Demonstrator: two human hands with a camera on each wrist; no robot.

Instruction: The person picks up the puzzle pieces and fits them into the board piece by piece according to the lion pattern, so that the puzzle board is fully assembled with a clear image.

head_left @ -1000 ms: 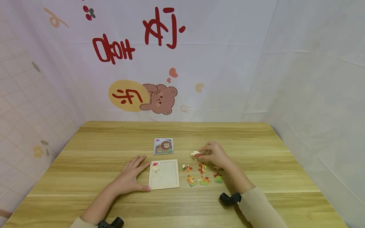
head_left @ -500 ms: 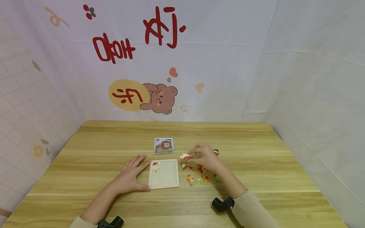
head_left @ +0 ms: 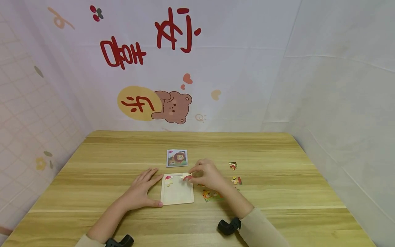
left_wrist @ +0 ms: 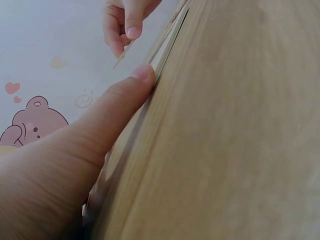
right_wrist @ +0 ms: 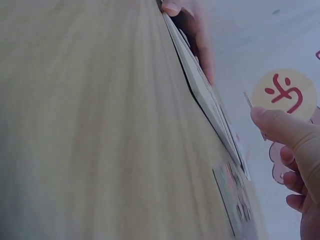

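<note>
Since the earlier frames, the right hand [head_left: 206, 174] has carried a puzzle piece [head_left: 186, 176] leftward from among the loose pieces, uncovering two of them at right, while the left hand has kept its place. The puzzle piece, cream and red, is now over the upper right corner of the wooden tray [head_left: 177, 195], just below the middle of the head view; the right wrist view shows it raised off the tray. The right hand pinches it between thumb and fingertips, the fingers closed to its thickness, the forearm slanting in from the lower right. The left hand [head_left: 142, 192] lies spread at the tray's left side, thumb touching the lower left corner, index finger reaching the upper left one, nothing clasped. A corner piece [head_left: 168, 180] with a pink print sits in the tray's upper left. Loose pieces [head_left: 236, 180] lie right of the tray, some hidden by the right arm. Above the tray lies a picture card [head_left: 177, 158] showing lions. On the backdrop [head_left: 240, 68], red characters stand sideways in the upper left and centre; the one in the yellow disc [head_left: 139, 103] seems to read 乐, and the others I cannot read surely.
</note>
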